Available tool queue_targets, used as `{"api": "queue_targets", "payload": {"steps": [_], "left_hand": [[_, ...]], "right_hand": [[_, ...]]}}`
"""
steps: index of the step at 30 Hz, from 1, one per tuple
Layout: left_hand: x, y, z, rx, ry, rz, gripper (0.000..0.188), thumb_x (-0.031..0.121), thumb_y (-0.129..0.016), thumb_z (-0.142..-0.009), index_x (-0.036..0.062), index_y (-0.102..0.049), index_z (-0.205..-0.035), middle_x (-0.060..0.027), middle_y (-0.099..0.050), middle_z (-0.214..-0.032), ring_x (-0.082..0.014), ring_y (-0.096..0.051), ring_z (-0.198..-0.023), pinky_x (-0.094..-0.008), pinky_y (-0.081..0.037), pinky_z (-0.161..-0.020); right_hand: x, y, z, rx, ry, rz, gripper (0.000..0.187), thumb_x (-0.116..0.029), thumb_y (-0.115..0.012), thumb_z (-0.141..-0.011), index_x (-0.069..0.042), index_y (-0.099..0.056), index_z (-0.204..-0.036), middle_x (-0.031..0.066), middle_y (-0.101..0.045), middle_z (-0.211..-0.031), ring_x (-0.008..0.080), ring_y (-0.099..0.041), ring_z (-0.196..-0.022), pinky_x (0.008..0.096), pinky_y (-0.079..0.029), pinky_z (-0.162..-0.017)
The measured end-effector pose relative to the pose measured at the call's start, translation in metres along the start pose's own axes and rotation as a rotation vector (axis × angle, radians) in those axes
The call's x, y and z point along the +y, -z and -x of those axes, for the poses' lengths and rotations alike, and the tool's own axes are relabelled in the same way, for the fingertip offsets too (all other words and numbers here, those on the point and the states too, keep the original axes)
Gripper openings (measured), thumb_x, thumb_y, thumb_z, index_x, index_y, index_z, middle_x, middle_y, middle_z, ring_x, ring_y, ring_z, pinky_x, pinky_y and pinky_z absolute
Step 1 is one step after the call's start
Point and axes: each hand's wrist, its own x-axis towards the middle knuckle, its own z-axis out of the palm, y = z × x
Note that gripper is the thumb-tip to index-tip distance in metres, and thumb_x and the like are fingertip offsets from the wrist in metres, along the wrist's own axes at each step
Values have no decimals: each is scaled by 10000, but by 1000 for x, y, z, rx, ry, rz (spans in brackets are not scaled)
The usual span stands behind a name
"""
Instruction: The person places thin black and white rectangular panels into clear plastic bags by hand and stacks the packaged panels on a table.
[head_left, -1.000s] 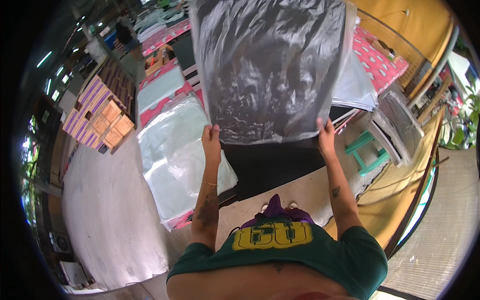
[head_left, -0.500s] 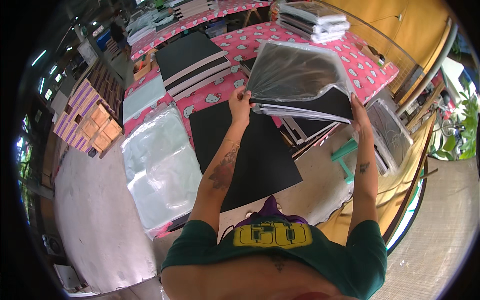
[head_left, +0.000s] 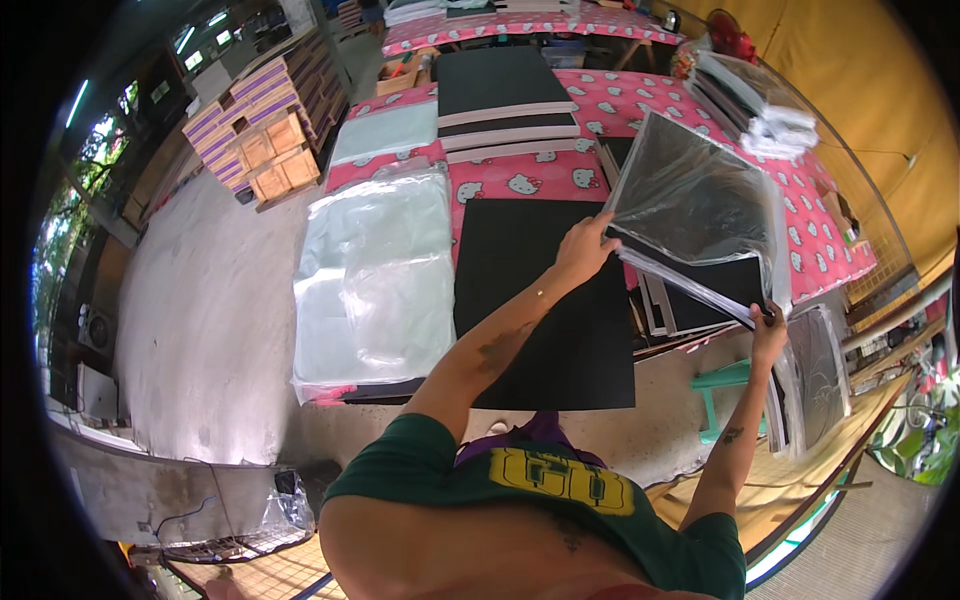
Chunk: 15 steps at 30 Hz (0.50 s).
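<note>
A clear plastic bag [head_left: 700, 190] covers most of a thin stack of black boards [head_left: 728, 274] with white edges, whose near side sticks out of the bag. My left hand [head_left: 586, 250] pinches the near left corner. My right hand [head_left: 769, 338] grips the near right corner, lower and closer to me. The stack tilts down to the right above other black boards on the table. Beside my left forearm lies a large black sheet [head_left: 545, 320], partly hidden by the arm. Left of it is a pile of clear plastic bags [head_left: 375, 280].
A pink patterned cloth [head_left: 515, 180] covers the table. Black boards with pale edges [head_left: 505, 85] are stacked farther back, and wrapped packs [head_left: 755, 100] stand at the far right. A green stool [head_left: 720, 385] stands below the table's right edge. Wooden crates [head_left: 275, 155] sit at left.
My view has swung left, so the table appears farther right. The bagged stack is now tilted, its right corner lower with my right hand. Both hands keep hold of it.
</note>
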Motion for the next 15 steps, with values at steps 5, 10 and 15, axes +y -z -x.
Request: {"api": "queue_targets", "payload": {"steps": [5, 10, 15], "left_hand": [[-32, 151, 75, 124, 54, -267, 492, 227, -675, -771, 87, -523, -1217, -182, -555, -1135, -316, -569, -948, -404, -468, -798], [-134, 281, 184, 60, 506, -1188, 570, 271, -655, -733, 126, -493, -1259, -236, -502, -1195, -389, -462, -1143, -504, -387, -909], [-155, 311, 195, 36, 560, -881, 169, 202, -601, -809, 34, -611, -817, -148, -642, -798, -323, -634, -763, -467, -453, -747]], "right_hand": [[-27, 18, 27, 48, -156, 357, 553, -435, -706, -751, -152, -581, -1209, 133, -638, -751, 294, -635, -697, 401, -475, -634], [-123, -31, 75, 224, 615, 489, 516, -488, -593, -814, -192, -553, -1235, 184, -500, -1211, 355, -497, -1107, 491, -399, -894], [-132, -82, 73, -57, 405, 514, 425, -473, -540, -852, -163, -589, -1139, 115, -539, -1164, 318, -489, -1109, 482, -370, -926]]}}
